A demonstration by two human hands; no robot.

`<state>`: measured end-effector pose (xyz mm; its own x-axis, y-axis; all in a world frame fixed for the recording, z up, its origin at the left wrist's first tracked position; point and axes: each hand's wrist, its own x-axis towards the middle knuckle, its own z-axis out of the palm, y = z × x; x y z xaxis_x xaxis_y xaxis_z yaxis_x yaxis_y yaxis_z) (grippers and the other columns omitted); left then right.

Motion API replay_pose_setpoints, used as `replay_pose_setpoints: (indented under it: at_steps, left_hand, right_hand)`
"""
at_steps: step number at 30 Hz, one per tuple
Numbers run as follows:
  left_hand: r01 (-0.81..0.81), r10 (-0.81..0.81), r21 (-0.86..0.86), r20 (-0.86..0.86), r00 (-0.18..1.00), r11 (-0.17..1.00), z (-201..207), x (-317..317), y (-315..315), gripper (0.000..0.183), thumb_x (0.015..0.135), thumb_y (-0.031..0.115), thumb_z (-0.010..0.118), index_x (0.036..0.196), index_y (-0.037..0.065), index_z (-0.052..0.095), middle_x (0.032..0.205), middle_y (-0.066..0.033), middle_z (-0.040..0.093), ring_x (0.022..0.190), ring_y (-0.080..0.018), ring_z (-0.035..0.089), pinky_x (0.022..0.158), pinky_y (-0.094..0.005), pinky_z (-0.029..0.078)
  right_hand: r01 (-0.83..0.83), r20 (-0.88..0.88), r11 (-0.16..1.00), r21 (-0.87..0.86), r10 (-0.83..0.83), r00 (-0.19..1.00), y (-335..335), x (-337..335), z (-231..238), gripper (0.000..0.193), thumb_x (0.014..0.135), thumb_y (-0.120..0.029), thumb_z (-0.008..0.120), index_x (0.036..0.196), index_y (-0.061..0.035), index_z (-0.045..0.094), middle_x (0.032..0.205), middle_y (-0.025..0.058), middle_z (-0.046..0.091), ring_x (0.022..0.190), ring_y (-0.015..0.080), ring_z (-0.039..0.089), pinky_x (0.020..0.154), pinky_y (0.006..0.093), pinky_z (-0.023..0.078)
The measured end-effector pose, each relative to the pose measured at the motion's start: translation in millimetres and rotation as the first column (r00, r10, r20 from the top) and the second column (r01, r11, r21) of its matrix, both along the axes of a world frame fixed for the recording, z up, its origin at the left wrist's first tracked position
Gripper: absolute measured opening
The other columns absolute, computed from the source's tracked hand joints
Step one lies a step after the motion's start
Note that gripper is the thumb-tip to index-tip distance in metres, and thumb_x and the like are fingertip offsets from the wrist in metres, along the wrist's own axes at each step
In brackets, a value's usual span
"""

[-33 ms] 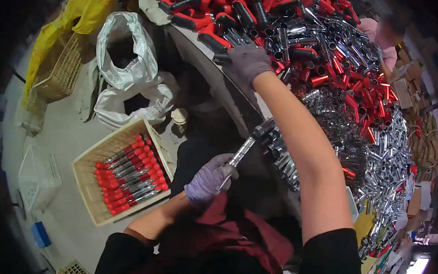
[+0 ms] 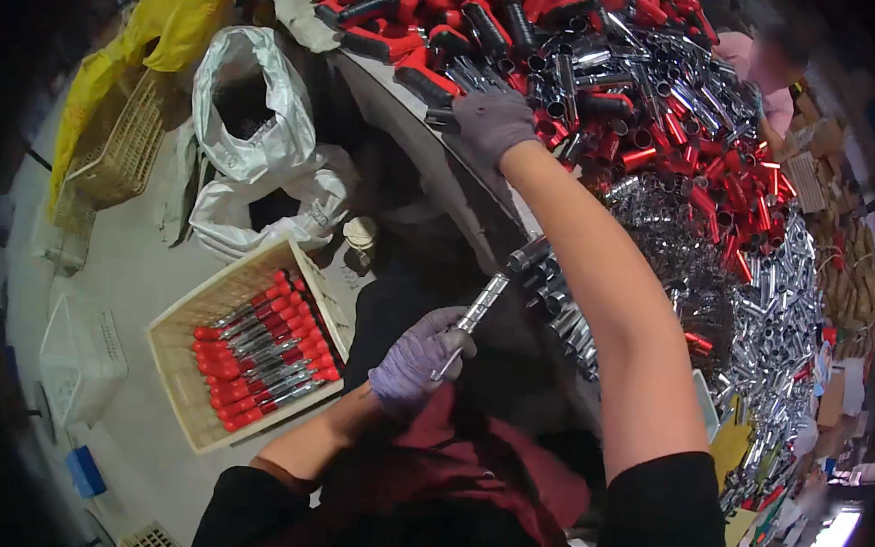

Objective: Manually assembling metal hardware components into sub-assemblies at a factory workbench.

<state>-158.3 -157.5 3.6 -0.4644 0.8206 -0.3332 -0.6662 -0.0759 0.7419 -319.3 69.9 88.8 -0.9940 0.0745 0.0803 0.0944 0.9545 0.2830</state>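
Observation:
My left hand (image 2: 418, 361), in a pale purple glove, is closed around a shiny slotted metal tube (image 2: 483, 302). The tube slants up and to the right, and a thin metal rod or wire sticks out below the fingers. My right hand (image 2: 495, 122), in a grey-purple glove, reaches to the table edge with bent fingers among slim chrome pieces (image 2: 475, 75). What those fingers grip, if anything, is hidden. Beside it lies a red and black handle (image 2: 424, 79). Chrome tubes (image 2: 556, 299) jut out at the table's edge, partly behind my right forearm.
Red tubes (image 2: 702, 204), wire springs (image 2: 665, 232) and small chrome parts (image 2: 770, 324) heap the table. At left a cream crate (image 2: 174, 363) holds several red-handled tools (image 2: 262, 353). White sacks (image 2: 255, 147) stand beyond it. Across the table is another person (image 2: 771, 68).

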Motion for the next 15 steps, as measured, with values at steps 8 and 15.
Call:
replay_pose_setpoints:
  at_steps: [8, 15]
  left_hand:
    - [0.052, -0.052, -0.008, -0.032, 0.998, 0.999, 22.2, 18.4, -10.9, 0.046, 0.084, 0.028, 0.058, 0.120, 0.004, 0.043, 0.076, -0.0066, 0.055, 0.045, -0.0055, 0.042, 0.039, -0.0185, 0.031]
    - [0.379, -0.385, 0.075, 0.089, 0.919, 0.922, 39.2, 87.7, 14.7, 0.041, 0.083, 0.026, 0.060, 0.117, 0.008, 0.047, 0.079, -0.0077, 0.057, 0.048, -0.0088, 0.047, 0.043, -0.0212, 0.037]
  right_hand:
    - [-0.262, -0.333, 0.270, -0.927, -0.265, 0.905, -7.3, 153.1, 68.5, 0.028, 0.069, -0.026, 0.065, 0.084, -0.0021, 0.062, 0.072, 0.0095, 0.064, 0.066, 0.0182, 0.063, 0.070, 0.0283, 0.048]
    - [-0.154, -0.264, 0.215, -0.964, -0.773, 0.577, -18.1, 402.8, 84.1, 0.049, 0.070, -0.020, 0.069, 0.112, -0.0021, 0.052, 0.083, 0.0038, 0.058, 0.064, 0.0114, 0.056, 0.048, 0.0231, 0.044]
